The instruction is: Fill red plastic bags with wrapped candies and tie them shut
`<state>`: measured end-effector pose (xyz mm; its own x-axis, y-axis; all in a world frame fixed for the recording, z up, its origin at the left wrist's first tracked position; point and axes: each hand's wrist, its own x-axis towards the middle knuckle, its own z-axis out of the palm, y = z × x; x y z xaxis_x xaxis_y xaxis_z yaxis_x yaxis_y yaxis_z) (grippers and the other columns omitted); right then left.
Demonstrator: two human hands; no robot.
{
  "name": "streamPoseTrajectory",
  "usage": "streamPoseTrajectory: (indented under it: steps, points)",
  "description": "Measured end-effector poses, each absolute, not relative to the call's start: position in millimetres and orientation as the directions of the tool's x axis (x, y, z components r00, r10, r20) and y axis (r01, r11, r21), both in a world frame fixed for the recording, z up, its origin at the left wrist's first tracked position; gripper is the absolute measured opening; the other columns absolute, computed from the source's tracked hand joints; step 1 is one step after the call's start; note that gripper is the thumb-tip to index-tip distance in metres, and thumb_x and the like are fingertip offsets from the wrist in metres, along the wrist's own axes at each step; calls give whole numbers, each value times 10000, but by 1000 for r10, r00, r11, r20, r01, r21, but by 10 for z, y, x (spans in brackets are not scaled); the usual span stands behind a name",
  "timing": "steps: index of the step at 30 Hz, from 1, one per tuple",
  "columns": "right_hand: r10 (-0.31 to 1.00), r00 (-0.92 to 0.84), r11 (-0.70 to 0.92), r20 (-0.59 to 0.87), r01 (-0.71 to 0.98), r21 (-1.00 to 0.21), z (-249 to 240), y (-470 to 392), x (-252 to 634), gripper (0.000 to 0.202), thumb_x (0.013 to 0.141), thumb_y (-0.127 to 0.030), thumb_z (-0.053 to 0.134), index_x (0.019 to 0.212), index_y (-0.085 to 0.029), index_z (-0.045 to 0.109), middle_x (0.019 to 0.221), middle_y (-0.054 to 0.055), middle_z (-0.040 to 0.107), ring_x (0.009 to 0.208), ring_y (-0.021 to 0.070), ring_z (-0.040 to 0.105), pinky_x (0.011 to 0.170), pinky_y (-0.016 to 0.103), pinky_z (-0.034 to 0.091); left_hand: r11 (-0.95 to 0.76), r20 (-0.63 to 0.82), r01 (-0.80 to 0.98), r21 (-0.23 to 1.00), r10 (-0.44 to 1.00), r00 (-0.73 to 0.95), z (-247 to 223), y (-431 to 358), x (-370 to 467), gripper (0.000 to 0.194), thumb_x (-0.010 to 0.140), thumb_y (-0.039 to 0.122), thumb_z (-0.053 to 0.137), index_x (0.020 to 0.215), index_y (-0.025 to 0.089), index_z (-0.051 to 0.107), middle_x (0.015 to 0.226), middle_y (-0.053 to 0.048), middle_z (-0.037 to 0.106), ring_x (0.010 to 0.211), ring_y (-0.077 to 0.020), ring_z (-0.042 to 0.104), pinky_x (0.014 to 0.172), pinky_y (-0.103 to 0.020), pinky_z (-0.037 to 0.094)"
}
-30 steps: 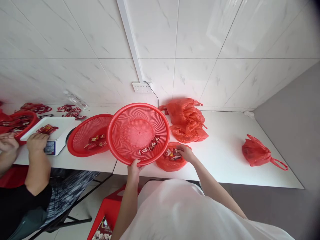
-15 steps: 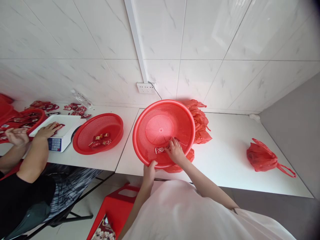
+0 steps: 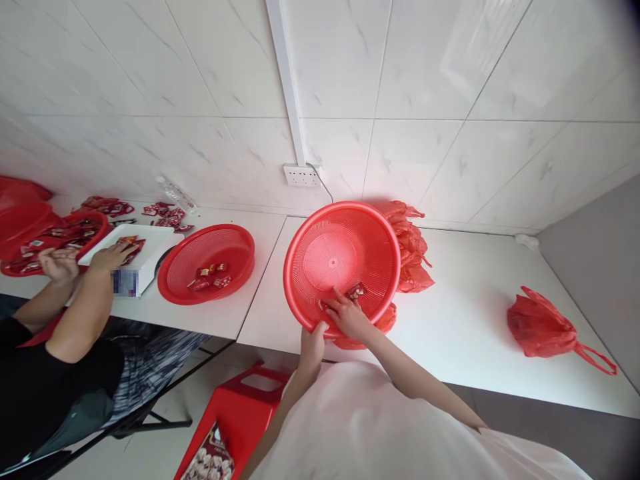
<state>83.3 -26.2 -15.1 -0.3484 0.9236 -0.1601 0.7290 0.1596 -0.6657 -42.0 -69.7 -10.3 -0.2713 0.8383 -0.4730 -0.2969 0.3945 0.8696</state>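
Evidently — left hand (image 3: pixel 313 343) gripping tilted basket (image 3: pixel 333 260) | right hand (image 3: pixel 349 316) inside, on packets (image 3: pixel 357 291)

A plain white top (image 3: pixel 365 420) above bare hands.
The cloth is loose and smooth, with soft grey folds and a faint pink tint across the front; the wide right sleeve (image 3: pixel 520 453) ends near the elbow, leaving the forearm bare.

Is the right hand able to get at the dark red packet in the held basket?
Likely yes: the right hand is inside the basket, beside the packet, with nothing visibly between.
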Motion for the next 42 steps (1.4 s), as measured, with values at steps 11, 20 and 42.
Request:
streamPoseTrajectory:
  steps: [11,20,42]
  points:
    - [907,-414,228,-80,642,-732,-206,-95,760,243,949,-288,521,1123,-226,679,1013,65,720,942,200,654,837,288,462,448,-588,-406,796,732,-345,-95,-571,-684,357,593,142,611,947,158,649,917,-73,688,765,-193,658,636,-306,559]
    - [990,-90,-109,-113,46,-993,-199,51,1449,405,828,-526,608,991,-161,671,747,5,648,587,118,536,555,227,435,333,-519,-415,846,690,-505,-77,-529,-1379,249,581,117,624,824,165,639,833,-35,663,796,-193,658,736,-350,589]
    - [966,38,-217,-255,655,-724,-669,-182,1633,358,932,-334,465,1253,-225,580,1210,81,669,1078,232,636,899,349,474,406,-547,-375,833,702,-456,-38,-270,-1216,213,579,118,616,788,152,619,783,-36,642,754,-207,668,739,-400,588]
